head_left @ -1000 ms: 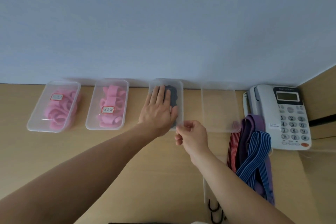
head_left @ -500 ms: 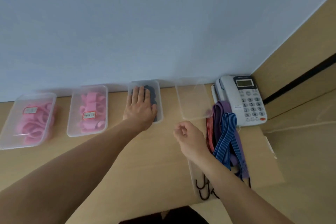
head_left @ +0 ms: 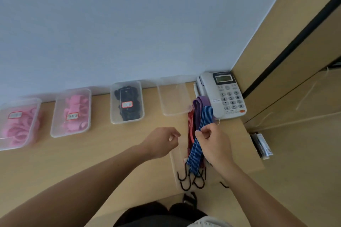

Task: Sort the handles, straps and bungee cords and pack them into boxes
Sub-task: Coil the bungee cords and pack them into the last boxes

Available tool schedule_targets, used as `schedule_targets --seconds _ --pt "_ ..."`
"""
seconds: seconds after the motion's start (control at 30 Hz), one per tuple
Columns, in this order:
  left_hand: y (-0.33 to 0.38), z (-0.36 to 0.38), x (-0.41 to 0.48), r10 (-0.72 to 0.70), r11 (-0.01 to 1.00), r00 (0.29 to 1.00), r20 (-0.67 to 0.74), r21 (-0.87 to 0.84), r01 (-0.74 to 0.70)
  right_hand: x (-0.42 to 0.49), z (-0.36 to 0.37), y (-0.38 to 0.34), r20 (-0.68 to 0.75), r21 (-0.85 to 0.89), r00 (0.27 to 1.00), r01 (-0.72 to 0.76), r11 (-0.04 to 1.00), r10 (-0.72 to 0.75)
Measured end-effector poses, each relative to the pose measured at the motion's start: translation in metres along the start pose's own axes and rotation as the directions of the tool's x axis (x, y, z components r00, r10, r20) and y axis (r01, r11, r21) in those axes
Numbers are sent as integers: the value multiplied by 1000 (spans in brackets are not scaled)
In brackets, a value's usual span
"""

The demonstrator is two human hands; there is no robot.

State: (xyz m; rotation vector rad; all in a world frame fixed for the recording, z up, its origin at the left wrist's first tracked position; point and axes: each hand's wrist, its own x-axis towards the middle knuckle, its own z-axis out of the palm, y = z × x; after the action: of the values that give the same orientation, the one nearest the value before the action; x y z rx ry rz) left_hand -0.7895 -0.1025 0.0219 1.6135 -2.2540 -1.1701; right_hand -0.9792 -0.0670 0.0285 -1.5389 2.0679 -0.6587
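Head view: right hand (head_left: 215, 143) pinches blue-striped bungee cord (head_left: 196, 150) near the right edge of the surface (head_left: 92, 153). Left hand (head_left: 161, 143) clenched, empty, just beside it. Telephone (head_left: 224, 94) in far right corner touches cord pile (head_left: 200, 108). Clear lid (head_left: 173, 96), black-filled box (head_left: 113, 116) and pink-filled boxes (head_left: 53, 131) line far edge.

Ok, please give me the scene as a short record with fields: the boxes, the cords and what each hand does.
Boxes by wall: far-left box and second box hold pink pieces; third box holds black pieces; all three labelled.
Clear lid: lies beside the telephone.
Cords: blue striped cord, purple cord, red striped cord lie over a clear box.
Right hand: pinches the blue striped cord.
Left hand: fingers curled, holds nothing, beside the cords.
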Motion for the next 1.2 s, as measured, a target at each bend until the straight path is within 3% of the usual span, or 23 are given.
schedule_targets --seconds 0.07,0.17,0.4,0.53,0.67,0.9,1.03,1.1,1.2 --pt "10 8 1 -45 998 999 -17 -49 44 5 -10 15 -7 26 998 -61 998 61" --pt "28 20 0 -91 992 996 -17 -87 89 14 -13 30 123 30 983 -138 990 134" --pt "53 39 -13 -199 974 979 -30 -114 195 23 -16 35 236 -71 970 69 995 -50" --pt "62 45 -23 -239 960 971 -19 -157 233 20 -33 24 244 214 959 95 972 -147" --pt "75 43 -30 -197 936 980 -3 -299 187 22 -58 0 279 578 953 -69 813 -117" --pt "96 20 -41 -70 847 997 -13 -529 52 20 -77 -20 317 745 948 -262 614 21" --pt "102 13 -43 -9 896 1000 -16 -445 1 13 -81 -26 355 791 932 -338 510 66" --pt "102 14 -46 -4 881 999 -32 -473 -12 9 -83 -28 294 772 952 -288 567 83" --pt "102 8 -52 -34 778 998 -59 -628 -10 -1 -85 -23 92 532 991 30 846 -93"
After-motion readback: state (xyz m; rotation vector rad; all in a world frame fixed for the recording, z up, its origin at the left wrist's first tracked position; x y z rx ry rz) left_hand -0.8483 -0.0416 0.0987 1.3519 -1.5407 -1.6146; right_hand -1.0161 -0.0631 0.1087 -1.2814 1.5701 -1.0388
